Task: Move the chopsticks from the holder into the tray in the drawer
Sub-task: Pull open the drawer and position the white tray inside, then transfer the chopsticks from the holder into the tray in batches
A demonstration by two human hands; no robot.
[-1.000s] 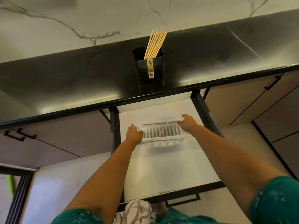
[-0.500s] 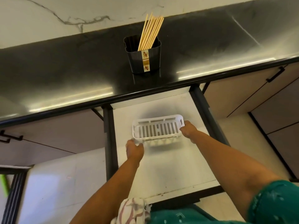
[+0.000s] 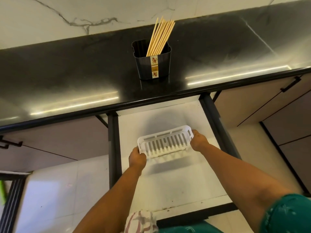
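Tray point(image 3: 165, 143) has slid nearer, left hand point(image 3: 137, 157) and right hand point(image 3: 199, 140) clamped on its ends; chopsticks point(image 3: 160, 38) remain in holder point(image 3: 152, 64).

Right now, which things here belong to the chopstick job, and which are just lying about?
Job: chopsticks in black holder; white tray, gripped by left hand and right hand; open drawer.
Lying about: patterned cloth; green object, far left.

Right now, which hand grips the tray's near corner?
The left hand, at the near-left corner of the white tray; the right hand holds the far-right end.
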